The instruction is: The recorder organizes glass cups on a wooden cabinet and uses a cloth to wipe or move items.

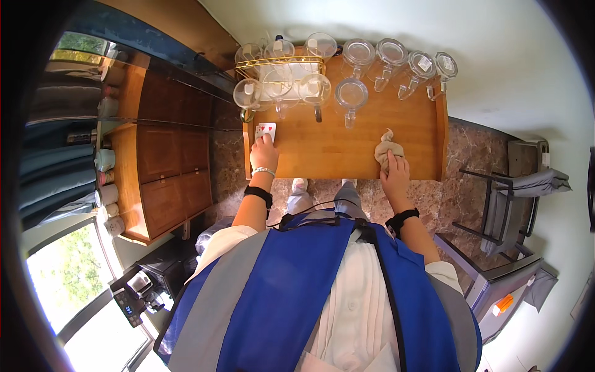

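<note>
My left hand [264,156] is at the left end of a wooden tabletop [316,149], with its fingers on playing cards [267,128]. Red hearts show on the top card; my fingers cover its lower part. Near the front edge, to the right, my right hand [396,174] grips a crumpled beige cloth [386,151]. The cloth has a twisted end that points away from me. Behind the cards, clear glass mugs stand about a gold wire rack [279,60]. One upturned glass mug [351,95] sits nearer the middle.
Several more upturned glass mugs [390,53] line the back right, by the wall. A raised wooden rim [441,135] bounds the table's right side. Wooden cabinets [172,176] stand to the left. On the right are a grey cushioned chair [502,209] and a low table [499,297] bearing an orange packet.
</note>
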The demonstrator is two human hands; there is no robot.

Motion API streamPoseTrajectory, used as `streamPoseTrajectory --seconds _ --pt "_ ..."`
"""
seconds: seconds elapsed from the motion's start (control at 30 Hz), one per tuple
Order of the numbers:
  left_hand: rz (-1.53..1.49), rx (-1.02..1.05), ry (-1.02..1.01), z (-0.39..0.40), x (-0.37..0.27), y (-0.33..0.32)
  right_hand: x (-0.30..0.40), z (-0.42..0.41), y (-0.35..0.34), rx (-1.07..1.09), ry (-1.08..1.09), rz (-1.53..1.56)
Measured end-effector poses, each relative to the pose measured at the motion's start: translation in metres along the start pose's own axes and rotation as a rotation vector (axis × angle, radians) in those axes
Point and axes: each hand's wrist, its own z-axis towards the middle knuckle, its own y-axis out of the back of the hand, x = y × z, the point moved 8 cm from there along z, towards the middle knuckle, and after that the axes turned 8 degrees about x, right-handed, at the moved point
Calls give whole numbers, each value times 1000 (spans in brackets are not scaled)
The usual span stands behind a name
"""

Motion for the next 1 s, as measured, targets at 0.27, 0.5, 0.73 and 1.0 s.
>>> streamPoseTrajectory --seconds 0.27,0.5,0.73,1.0 --pt "23 -81 -76 -9 3 2 -1 0 3 16 10 21" --pt "-101 -42 -247 -17 -35 12 -3 0 7 35 21 12" --pt "-308 -33 -784 -31 -191 65 -10 -6 7 58 -7 -7" --pt "-84 -61 -795 19 -289 37 -25 -17 13 72 -34 -74"
